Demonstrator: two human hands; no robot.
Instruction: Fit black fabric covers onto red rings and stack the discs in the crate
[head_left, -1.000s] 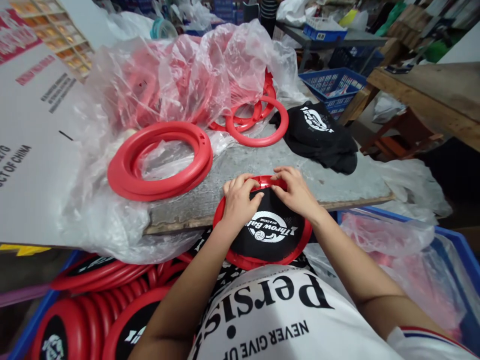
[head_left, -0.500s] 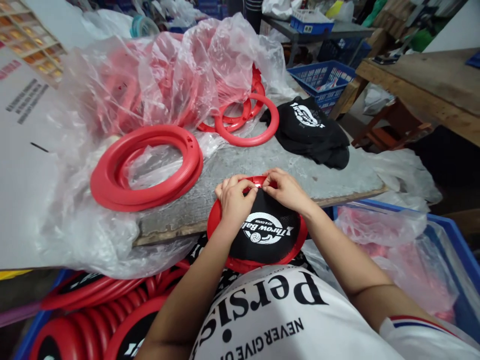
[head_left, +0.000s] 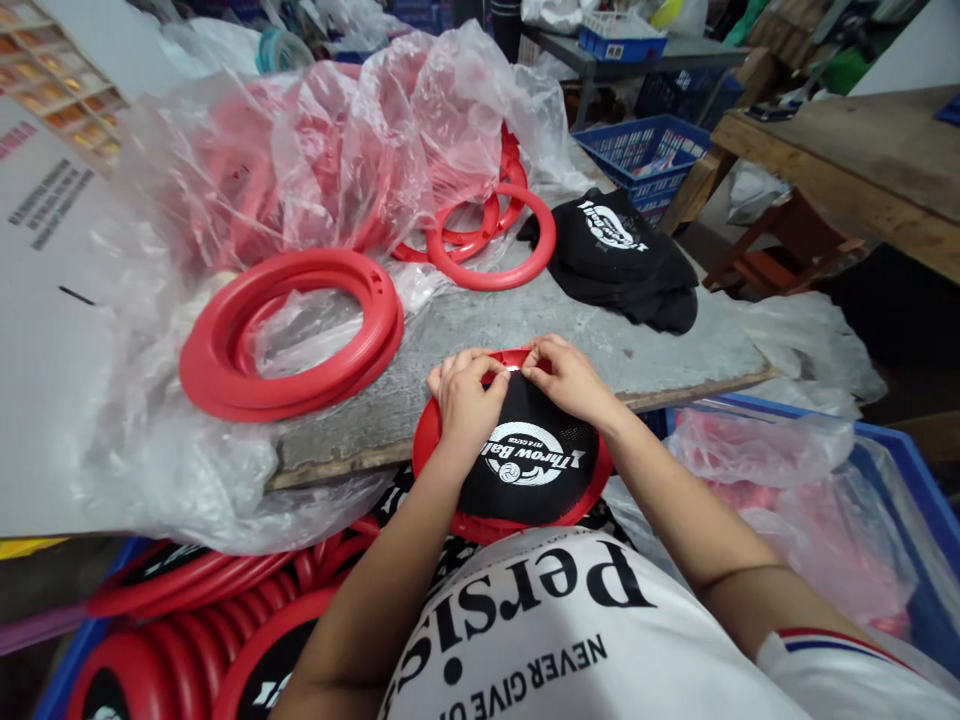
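A red ring [head_left: 596, 478] with a black mesh disc [head_left: 480, 497] inside it leans between my lap and the table's front edge. White "Throw Ball" print shows on the mesh. At the ring's far rim my left hand [head_left: 469, 395] pinches the mesh edge, thumb against fingers. Close beside it my right hand [head_left: 566, 375] pinches the same edge, its fingers curled over the rim. The fingertips hide the exact spot where mesh meets ring.
Stacked red rings [head_left: 292, 400] lie on the grey table [head_left: 465, 345], left of more loose rings [head_left: 544, 255]. A pile of black mesh discs [head_left: 630, 285] sits to the right. Plastic-wrapped rings [head_left: 300, 160] fill the back. Below are finished discs [head_left: 187, 650] and a blue crate [head_left: 907, 470].
Both hands stay at the far rim, still pinching the mesh edge. The whole view has shifted very slightly; nothing else visibly differs.
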